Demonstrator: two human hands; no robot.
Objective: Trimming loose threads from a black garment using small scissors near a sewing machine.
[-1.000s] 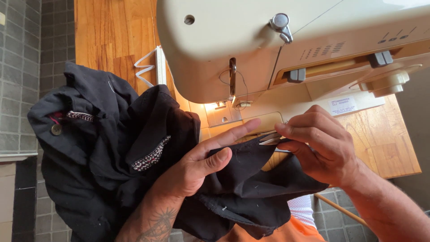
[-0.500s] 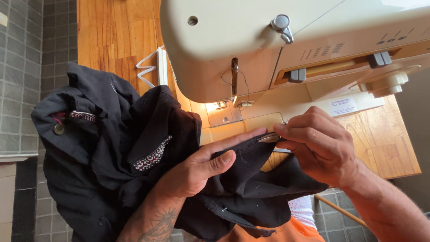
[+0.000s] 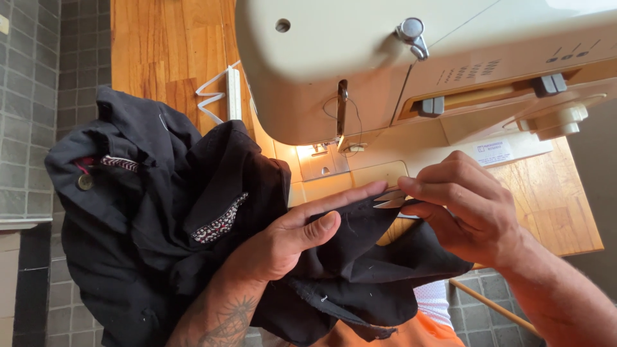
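- Nearest the camera, an orange garment (image 3: 411, 334) on the person's lap shows under the hanging edge of the black cloth
- The black garment (image 3: 160, 218) lies bunched on the wooden surface (image 3: 160, 51) and spills off its near edge; a patterned trim strip (image 3: 218, 225) and a round button (image 3: 84, 182) show among the folds
- The left hand (image 3: 289, 241) lies flat on the cloth, forefinger stretched toward the right hand, thumb laid along the fabric, pressing it down rather than gripping
- The right hand (image 3: 463, 205) has its fingers (image 3: 443, 186) pressed together around a small pair of metal snips (image 3: 389, 199), whose pointed blades rest at the cloth's edge just beside the left forefinger tip
- Whether the blades hold a thread or the fabric itself is probably too small to tell here
- Risk: the points sit very near the left fingertip, so a slip could nick it; closing on a fold instead of a thread would cut the garment
- The heavy bunch hanging off the edge could drag the held part out from under the hand
- Beyond, the cream sewing machine (image 3: 418, 71) with its lit needle plate (image 3: 324, 160); a white zigzag elastic (image 3: 215, 96) lies on the wood at far left
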